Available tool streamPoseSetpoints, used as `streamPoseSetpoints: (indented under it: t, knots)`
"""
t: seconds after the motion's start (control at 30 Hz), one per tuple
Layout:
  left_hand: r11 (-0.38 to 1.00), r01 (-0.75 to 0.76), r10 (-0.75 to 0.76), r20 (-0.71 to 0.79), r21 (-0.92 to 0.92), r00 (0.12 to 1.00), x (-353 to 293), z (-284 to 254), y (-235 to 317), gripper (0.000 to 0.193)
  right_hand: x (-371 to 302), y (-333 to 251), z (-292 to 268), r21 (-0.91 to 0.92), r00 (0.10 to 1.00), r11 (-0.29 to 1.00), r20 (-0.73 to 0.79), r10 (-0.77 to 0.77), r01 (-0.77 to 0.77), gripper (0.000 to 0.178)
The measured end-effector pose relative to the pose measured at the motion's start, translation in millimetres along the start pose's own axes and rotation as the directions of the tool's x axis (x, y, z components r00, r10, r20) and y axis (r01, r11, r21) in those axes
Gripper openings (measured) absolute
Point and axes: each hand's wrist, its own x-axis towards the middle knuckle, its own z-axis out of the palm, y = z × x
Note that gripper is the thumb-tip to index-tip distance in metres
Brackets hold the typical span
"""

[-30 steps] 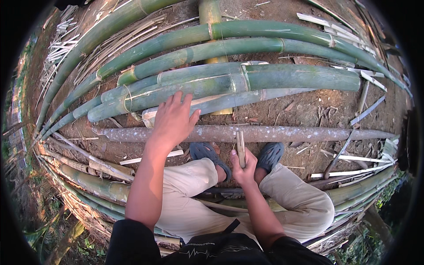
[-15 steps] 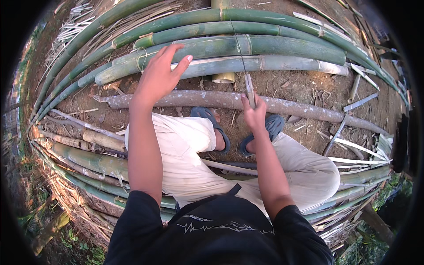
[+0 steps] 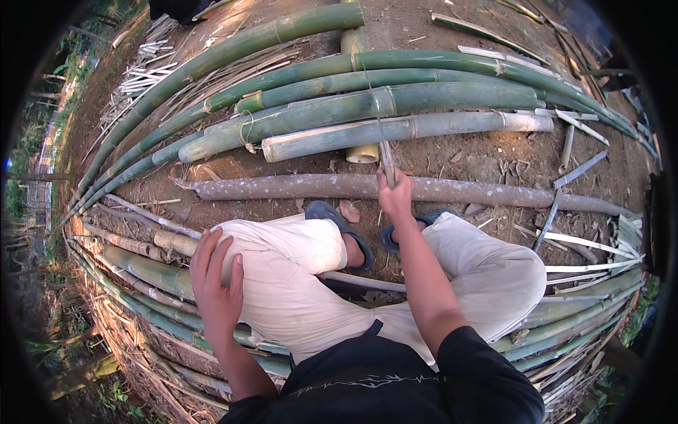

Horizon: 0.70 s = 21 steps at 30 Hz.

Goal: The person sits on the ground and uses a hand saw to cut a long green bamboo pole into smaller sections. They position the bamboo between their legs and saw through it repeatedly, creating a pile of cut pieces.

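My right hand [image 3: 395, 194] is closed round the handle of a long-bladed tool [image 3: 385, 159]. Its thin blade is seen edge-on, so whether it is a saw or a knife I cannot tell. It points away from me across the near bamboo pole [image 3: 332, 139] and over a thicker green bamboo pole [image 3: 318, 116] behind it. My left hand [image 3: 215, 272] lies on or beside my left knee in the light trousers [image 3: 282, 258], fingers somewhat apart and holding nothing.
A brown branch [image 3: 304, 186] lies between my sandals [image 3: 346, 233] and the poles. A bamboo crosspiece [image 3: 363, 154] shows under them. Pale split strips [image 3: 145, 81] lie far left, more strips [image 3: 593, 258] at right. Several bamboo poles [image 3: 152, 272] lie behind me.
My left hand has come back from above the poles to my left knee. The near pole's left end now sits farther right. My view has shifted; the tool stays in my right hand.
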Motion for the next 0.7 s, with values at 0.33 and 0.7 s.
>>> streamPoseSetpoints:
  t: [0.33,0.7]
  knots:
    - [0.962,-0.212,0.211,-0.024,-0.172,0.977,45,-55,55,0.023,1,1,13,0.079,0.999,0.997,-0.037,-0.014,0.017,0.029]
    - [0.858,-0.466,0.506,0.505,-0.216,0.699,261,98,71,0.043,-5,-3,16,0.076,0.999,0.997,-0.038,0.008,-0.005,0.024]
